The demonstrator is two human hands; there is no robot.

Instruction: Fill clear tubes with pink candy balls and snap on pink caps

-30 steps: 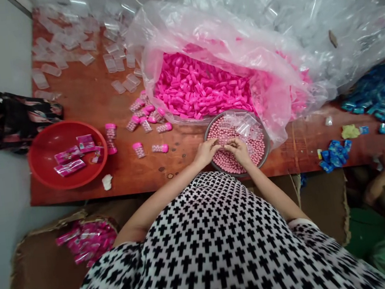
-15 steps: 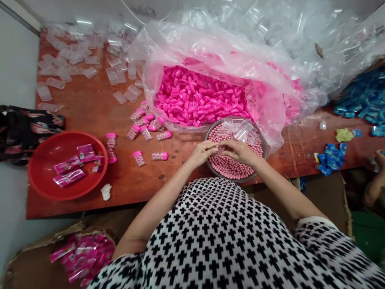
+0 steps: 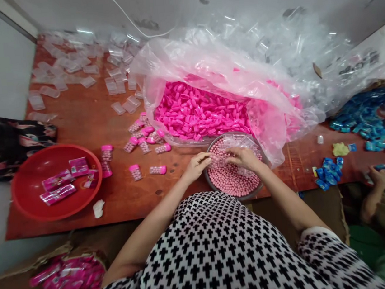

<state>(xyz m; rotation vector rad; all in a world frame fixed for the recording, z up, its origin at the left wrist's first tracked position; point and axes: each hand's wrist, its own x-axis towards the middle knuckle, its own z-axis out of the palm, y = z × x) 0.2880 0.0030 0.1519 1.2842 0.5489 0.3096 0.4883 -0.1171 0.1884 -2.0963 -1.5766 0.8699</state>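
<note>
My hands have drawn apart since a moment ago, when my fingertips nearly met over the steel bowl. My left hand now sits at the bowl's left rim with its fingers curled. My right hand lies further in, over a small heap of clear plastic tubes resting on the small pink balls that fill the bowl. My fingers hide whatever is under them, so I cannot tell whether either hand is pinching something.

Just behind the bowl, pressing against its far rim, is an open clear plastic sack heaped with pink caps. To the left of the bowl, capped and filled tubes lie on the wooden table, with empty tubes scattered farther back. Farther left still is a red plastic basin holding pink foil packets. To the right of the bowl lie blue packets, and a co-worker's hand is at the table edge beyond them. Below the table, nearer me, more pink packets sit on cardboard. My view has tilted since then, so the bowl sits lower in the frame and more wall shows above the sack.
</note>
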